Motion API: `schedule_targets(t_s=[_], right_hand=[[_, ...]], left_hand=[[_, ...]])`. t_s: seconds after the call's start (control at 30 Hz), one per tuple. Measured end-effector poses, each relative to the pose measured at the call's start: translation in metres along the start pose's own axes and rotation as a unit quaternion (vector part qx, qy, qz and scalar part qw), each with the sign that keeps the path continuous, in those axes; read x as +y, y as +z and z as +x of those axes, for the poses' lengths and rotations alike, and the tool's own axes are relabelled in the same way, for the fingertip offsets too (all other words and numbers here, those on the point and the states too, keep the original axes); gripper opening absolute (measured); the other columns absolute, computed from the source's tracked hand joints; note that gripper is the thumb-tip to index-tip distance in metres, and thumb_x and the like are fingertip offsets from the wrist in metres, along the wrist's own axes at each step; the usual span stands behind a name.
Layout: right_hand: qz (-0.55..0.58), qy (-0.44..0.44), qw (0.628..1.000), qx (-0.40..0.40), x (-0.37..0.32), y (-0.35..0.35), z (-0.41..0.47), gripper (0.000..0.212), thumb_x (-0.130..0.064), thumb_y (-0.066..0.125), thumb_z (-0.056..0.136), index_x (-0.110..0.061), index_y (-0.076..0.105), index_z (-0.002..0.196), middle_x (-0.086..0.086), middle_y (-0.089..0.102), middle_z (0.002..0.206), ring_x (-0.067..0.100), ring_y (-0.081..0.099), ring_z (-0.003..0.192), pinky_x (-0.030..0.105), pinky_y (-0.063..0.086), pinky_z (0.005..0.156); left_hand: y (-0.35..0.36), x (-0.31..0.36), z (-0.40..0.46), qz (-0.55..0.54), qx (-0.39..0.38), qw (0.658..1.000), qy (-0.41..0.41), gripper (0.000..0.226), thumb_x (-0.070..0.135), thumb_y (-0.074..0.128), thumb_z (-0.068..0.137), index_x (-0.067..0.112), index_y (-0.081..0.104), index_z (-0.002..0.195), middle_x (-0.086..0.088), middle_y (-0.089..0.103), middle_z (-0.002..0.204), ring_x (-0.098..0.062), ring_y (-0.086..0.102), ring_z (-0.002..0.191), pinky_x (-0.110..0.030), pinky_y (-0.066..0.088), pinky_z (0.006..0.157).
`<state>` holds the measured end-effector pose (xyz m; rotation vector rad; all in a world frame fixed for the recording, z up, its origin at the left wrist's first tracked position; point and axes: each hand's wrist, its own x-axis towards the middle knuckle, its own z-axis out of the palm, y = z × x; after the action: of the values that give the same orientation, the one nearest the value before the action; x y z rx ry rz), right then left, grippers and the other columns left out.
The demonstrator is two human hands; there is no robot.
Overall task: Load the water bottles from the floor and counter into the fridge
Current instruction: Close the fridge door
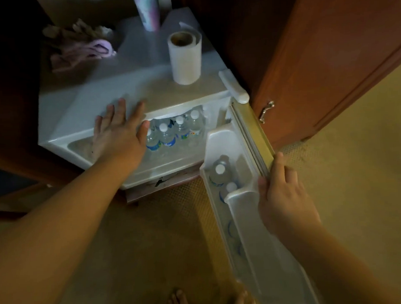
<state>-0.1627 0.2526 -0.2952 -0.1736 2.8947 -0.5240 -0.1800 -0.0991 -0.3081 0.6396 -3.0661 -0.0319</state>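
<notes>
A small white fridge stands open below me. Several water bottles with white caps stand upright inside it. Two more bottles sit in the shelf of the open door. My left hand lies flat with spread fingers on the fridge's top front edge, holding nothing. My right hand grips the outer edge of the door, thumb on the inner side.
A paper towel roll, a pastel tumbler and crumpled cloths rest on the fridge top. A wooden cabinet with a metal handle stands to the right. Carpet lies below, with my bare feet at the bottom edge.
</notes>
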Motion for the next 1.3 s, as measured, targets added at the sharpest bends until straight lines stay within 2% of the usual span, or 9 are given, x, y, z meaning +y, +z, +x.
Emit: schedule_targets(t_s=[0.1, 0.2, 0.27, 0.5, 0.7, 0.93, 1.07, 1.17, 1.3], right_hand=[[0.001, -0.041, 0.999, -0.006, -0.016, 0.013, -0.012, 0.071, -0.042, 0.026, 0.108, -0.006, -0.004, 0.161, 0.02, 0.005, 0.169, 0.033, 0.006, 0.157, 0.045, 0.016, 0.127], [-0.012, -0.098, 0.995, -0.022, -0.028, 0.021, -0.018, 0.089, -0.067, 0.015, 0.101, -0.007, -0.011, 0.16, 0.013, -0.018, 0.168, 0.023, -0.02, 0.155, 0.037, -0.005, 0.125], [-0.014, -0.131, 0.99, -0.046, -0.031, 0.02, -0.02, 0.094, -0.074, 0.011, 0.097, -0.009, -0.014, 0.16, 0.012, -0.025, 0.167, 0.02, -0.029, 0.152, 0.035, -0.009, 0.124], [-0.038, -0.235, 0.969, -0.07, -0.036, 0.021, -0.009, 0.081, -0.064, 0.016, 0.103, -0.012, 0.0, 0.163, 0.006, -0.015, 0.171, 0.024, -0.016, 0.157, 0.05, 0.005, 0.125], [-0.06, -0.335, 0.937, -0.075, -0.062, 0.031, 0.015, 0.072, -0.057, 0.014, 0.107, -0.012, 0.006, 0.163, 0.004, -0.004, 0.172, 0.024, -0.006, 0.158, 0.053, 0.015, 0.125], [-0.07, -0.32, 0.944, -0.051, -0.114, 0.052, 0.028, 0.069, -0.054, 0.013, 0.108, -0.016, -0.002, 0.163, 0.007, -0.012, 0.171, 0.023, -0.015, 0.157, 0.049, 0.003, 0.127], [-0.071, -0.3, 0.95, -0.043, -0.141, 0.062, 0.042, 0.069, -0.057, 0.008, 0.106, -0.02, -0.007, 0.163, 0.006, -0.02, 0.17, 0.022, -0.022, 0.155, 0.045, -0.006, 0.126], [-0.078, -0.299, 0.95, -0.045, -0.156, 0.064, 0.054, 0.068, -0.057, 0.008, 0.106, -0.024, -0.016, 0.161, 0.004, -0.03, 0.167, 0.019, -0.029, 0.152, 0.044, -0.009, 0.125], [-0.084, -0.304, 0.948, -0.031, -0.168, 0.07, 0.068, 0.068, -0.055, 0.012, 0.107, -0.023, -0.014, 0.161, 0.005, -0.029, 0.167, 0.021, -0.028, 0.153, 0.045, -0.008, 0.126]], left_hand=[[-0.018, -0.015, -0.001, -0.022, -0.031, 0.999, 0.016, 0.061, 0.063, 0.015, 0.102, 0.042, 0.015, 0.159, 0.002, 0.011, 0.17, -0.026, 0.014, 0.155, -0.049, 0.02, 0.122], [-0.035, -0.036, -0.016, -0.041, -0.035, 0.998, -0.035, 0.063, 0.065, 0.024, 0.1, 0.039, 0.022, 0.158, 0.002, 0.022, 0.167, -0.027, 0.023, 0.152, -0.052, 0.031, 0.117], [-0.039, -0.055, -0.026, -0.035, -0.047, 0.996, -0.064, 0.066, 0.069, 0.024, 0.099, 0.04, 0.02, 0.158, -0.002, 0.021, 0.167, -0.028, 0.019, 0.153, -0.054, 0.03, 0.116], [-0.039, -0.099, -0.047, -0.034, -0.101, 0.993, -0.057, 0.076, 0.074, 0.019, 0.094, 0.04, 0.004, 0.16, 0.001, -0.002, 0.17, -0.023, 0.001, 0.156, -0.051, 0.019, 0.121], [-0.035, -0.101, -0.039, -0.058, -0.105, 0.991, -0.055, 0.077, 0.078, 0.014, 0.093, 0.041, 0.004, 0.16, 0.005, -0.005, 0.17, -0.024, 0.0, 0.156, -0.054, 0.024, 0.119], [-0.039, -0.102, -0.036, -0.069, -0.116, 0.989, -0.057, 0.079, 0.078, 0.015, 0.093, 0.038, 0.008, 0.161, 0.008, -0.006, 0.17, -0.02, -0.003, 0.156, -0.047, 0.016, 0.124], [-0.044, -0.103, -0.035, -0.071, -0.124, 0.988, -0.064, 0.098, 0.093, 0.011, 0.08, 0.038, 0.013, 0.161, 0.008, -0.002, 0.17, -0.02, 0.001, 0.156, -0.044, 0.017, 0.124], [-0.048, -0.103, -0.034, -0.074, -0.131, 0.986, -0.066, 0.106, 0.098, 0.005, 0.073, 0.038, 0.012, 0.161, 0.009, -0.003, 0.17, -0.021, 0.0, 0.157, -0.046, 0.018, 0.124], [-0.049, -0.102, -0.037, -0.083, -0.135, 0.986, -0.057, 0.105, 0.098, 0.005, 0.073, 0.04, 0.009, 0.16, 0.008, -0.007, 0.17, -0.022, -0.004, 0.156, -0.049, 0.014, 0.125]])
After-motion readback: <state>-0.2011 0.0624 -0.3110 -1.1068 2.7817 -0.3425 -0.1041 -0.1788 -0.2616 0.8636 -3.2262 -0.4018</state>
